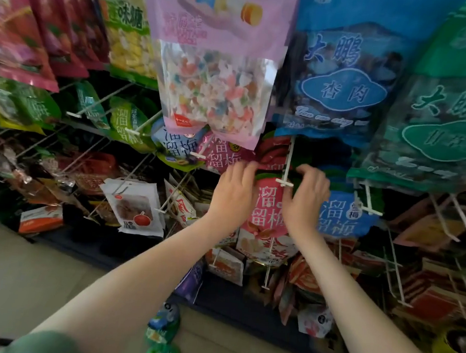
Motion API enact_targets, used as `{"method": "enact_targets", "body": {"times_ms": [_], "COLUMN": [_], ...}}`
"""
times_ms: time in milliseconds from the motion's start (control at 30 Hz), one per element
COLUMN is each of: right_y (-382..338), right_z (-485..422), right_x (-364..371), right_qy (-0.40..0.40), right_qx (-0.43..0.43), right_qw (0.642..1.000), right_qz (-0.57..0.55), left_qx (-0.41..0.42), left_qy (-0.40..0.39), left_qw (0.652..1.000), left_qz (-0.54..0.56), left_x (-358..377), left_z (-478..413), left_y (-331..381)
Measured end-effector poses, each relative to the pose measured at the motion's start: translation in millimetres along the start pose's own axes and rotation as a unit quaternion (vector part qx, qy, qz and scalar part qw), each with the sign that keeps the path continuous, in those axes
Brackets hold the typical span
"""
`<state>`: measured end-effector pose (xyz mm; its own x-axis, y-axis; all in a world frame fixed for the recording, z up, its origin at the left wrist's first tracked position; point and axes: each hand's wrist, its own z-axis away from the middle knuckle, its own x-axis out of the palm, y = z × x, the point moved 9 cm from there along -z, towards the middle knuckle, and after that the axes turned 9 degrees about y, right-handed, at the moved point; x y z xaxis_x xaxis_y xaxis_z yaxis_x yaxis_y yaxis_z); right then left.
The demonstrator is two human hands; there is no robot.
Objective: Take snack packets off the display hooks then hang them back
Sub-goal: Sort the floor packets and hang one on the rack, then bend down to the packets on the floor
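Nearest the camera, a green sleeve shows at the left arm, and a few green and blue loose packets lie low between the forearms. Both arms reach up and forward to one white hook.

The left hand curls its fingers over the upper left edge of the pink packet. The right hand pinches the upper right corner, its thumb just beside the hook's crossbar tip. So both hands grasp the same packet by its dark header strip. The packet hangs between them with its body below the wrists and its top level with the hook's end.

The step in hand looks like the pass over the hook's tip (whether coming off or going back on, one frame cannot say). Either way, the next move calls for keeping the header flat and its hanging hole lined up with the crossbar, then sliding it along the rod without snagging.

Just right of the right hand hangs a blue packet on its own hook. Further up and back, a pale candy bag hangs above the hands, partly over the row behind.
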<state>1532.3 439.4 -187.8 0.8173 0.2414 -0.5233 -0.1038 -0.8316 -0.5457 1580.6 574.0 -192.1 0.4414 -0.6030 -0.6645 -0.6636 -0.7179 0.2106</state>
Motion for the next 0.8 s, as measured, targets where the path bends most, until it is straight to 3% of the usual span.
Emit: {"method": "enact_targets", "body": {"times_ms": [100, 200, 300, 400, 567, 700, 800], "right_y": [1.4, 8.5, 12.3, 9.1, -19.4, -68.3, -56.1], "right_z": [31.6, 57.8, 68.2, 69.2, 120.2, 234.7, 343.7], "right_x": [1.6, 25.6, 45.4, 50.3, 57.4, 127.6, 215.4], "right_qy": [0.048, -0.008, -0.053, -0.053, -0.052, -0.172, -0.316], "right_qx": [-0.081, -0.115, -0.102, -0.059, -0.053, -0.15, -0.113], "right_qw": [0.992, 0.983, 0.98, 0.985, 0.996, 0.972, 0.938], "right_qz": [0.079, 0.143, 0.163, 0.151, 0.045, 0.046, 0.084], "left_qx": [0.18, 0.208, 0.18, 0.126, 0.019, -0.082, -0.138], "left_qy": [0.044, -0.027, -0.073, -0.069, -0.121, -0.193, -0.234], "left_qw": [0.982, 0.977, 0.98, 0.99, 0.992, 0.977, 0.962], "left_qz": [-0.03, -0.041, -0.041, -0.013, 0.033, 0.027, 0.013], "left_x": [3.2, 25.4, 39.2, 37.0, 42.9, 52.9, 58.8], "left_z": [22.0, 36.7, 45.8, 57.1, 143.8, 266.0, 372.9], "left_y": [24.1, 16.5, -0.5, -23.5, -104.5, -215.1, -299.1]}}
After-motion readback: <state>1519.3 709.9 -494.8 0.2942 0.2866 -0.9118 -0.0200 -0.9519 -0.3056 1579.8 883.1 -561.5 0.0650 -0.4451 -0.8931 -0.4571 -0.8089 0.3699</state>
